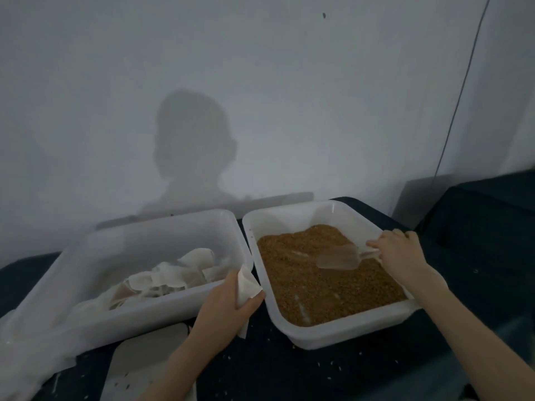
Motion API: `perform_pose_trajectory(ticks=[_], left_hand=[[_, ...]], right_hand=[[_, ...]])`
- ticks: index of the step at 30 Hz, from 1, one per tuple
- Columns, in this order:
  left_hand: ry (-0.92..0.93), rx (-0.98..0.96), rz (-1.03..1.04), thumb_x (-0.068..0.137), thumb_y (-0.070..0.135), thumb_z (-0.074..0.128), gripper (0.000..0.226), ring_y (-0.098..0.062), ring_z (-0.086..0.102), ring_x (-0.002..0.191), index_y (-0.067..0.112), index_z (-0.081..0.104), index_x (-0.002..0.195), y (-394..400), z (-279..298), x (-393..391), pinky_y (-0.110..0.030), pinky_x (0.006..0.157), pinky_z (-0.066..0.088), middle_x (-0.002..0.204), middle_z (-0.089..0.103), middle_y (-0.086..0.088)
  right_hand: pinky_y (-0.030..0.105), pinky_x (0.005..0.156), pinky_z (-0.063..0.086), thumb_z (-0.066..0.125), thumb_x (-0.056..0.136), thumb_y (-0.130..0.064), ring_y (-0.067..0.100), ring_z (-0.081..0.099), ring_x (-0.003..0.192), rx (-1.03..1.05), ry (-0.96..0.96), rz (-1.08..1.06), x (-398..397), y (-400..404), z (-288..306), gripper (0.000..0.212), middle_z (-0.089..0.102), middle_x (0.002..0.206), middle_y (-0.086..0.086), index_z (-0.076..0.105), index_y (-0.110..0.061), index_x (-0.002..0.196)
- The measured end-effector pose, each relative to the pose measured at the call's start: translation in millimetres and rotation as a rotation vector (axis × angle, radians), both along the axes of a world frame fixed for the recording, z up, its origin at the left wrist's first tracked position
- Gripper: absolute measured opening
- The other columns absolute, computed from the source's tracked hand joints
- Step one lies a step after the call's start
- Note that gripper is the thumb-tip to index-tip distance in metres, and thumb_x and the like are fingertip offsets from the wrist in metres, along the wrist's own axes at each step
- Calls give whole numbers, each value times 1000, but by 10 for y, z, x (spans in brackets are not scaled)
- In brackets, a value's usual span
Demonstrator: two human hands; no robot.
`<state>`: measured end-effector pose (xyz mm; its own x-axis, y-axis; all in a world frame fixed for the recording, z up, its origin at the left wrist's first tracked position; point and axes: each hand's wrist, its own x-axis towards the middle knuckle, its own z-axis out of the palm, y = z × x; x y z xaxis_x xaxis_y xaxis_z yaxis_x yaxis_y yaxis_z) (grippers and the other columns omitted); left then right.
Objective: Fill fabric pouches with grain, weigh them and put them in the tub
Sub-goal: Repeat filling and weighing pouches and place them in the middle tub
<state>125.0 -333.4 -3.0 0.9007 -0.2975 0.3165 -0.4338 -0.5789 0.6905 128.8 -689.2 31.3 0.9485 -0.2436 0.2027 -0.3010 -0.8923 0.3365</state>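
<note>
Fabric pouch [246,285], limp and with its mouth not visibly open, sits pinched in the left hand [228,302] between the two tubs, above the dark counter [289,369] already speckled with stray kernels; poured now, more would likely spill. Beyond, the right hand [396,250] grips a clear scoop [338,259] over the grain [327,282] in the right tub [312,334]; an overfull scoop could shed. The left tub [144,314] holds more pouches

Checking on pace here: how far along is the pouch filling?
Done: pouches lie piled in the left white plastic tub. In hand: left hand holds an empty white fabric pouch; right hand grips a clear plastic scoop over brown grain. Left: filling, weighing.
</note>
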Motion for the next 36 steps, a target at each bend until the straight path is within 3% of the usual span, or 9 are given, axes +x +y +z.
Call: perform_pose_trajectory(ticks=[7,11,13,17,21,24,26,30,36], left_hand=[[17,-2,-30,86,48,58,21,5,56,77,36,43,94,-56,7,-22,-18,63,49,84,60,9],[22,15,-19,87,49,57,22,-1,58,74,42,39,95,-11,9,-26,-24,66,51,85,61,8],[21,20,-13,87,48,58,25,-2,58,72,32,43,101,23,5,-12,-26,66,50,83,60,7],[28,-6,-6,88,45,58,28,-3,57,72,26,46,104,62,0,2,-24,64,48,83,60,6],[29,-27,0,88,48,57,33,-2,58,74,26,46,111,88,11,-20,-22,67,49,85,60,8],[43,-22,-6,88,49,57,32,-2,58,74,28,45,110,133,24,-17,-24,68,51,86,61,7],[58,-18,-3,88,50,56,32,-1,58,77,30,45,111,181,24,1,-23,70,50,89,61,9],[79,-10,-17,84,60,52,36,3,58,80,37,43,110,277,9,17,-19,69,49,91,60,12],[47,-15,-36,73,75,45,33,9,57,83,53,40,97,349,34,-22,-13,66,50,90,60,18]], right_hand=[[36,97,33,53,90,-9,20,48,113,-36,-25,93,281,288,-84,46,52,115,-1,56,-42,122],[36,100,39,53,93,-5,19,53,115,371,81,185,448,373,-195,45,59,127,-1,59,-34,126],[34,104,39,57,94,-10,19,54,119,594,140,231,465,339,-229,39,57,134,1,58,-24,130],[19,87,37,61,91,-13,12,56,108,838,106,265,387,287,-199,43,59,131,3,54,-16,133],[20,85,36,62,89,-6,1,47,93,902,33,315,333,280,-169,48,61,124,0,54,-21,134],[21,81,43,62,89,-7,6,55,88,933,6,370,278,296,-106,47,61,112,-6,55,-29,130],[25,80,49,62,89,-8,12,58,89,994,6,420,223,315,-50,47,61,108,-3,53,-34,128],[39,93,50,62,89,-7,16,60,99,1114,53,532,100,365,131,45,63,112,0,58,-34,125],[23,89,51,64,86,-3,6,62,100,1192,217,693,-54,576,496,45,63,111,-6,65,-37,117]])
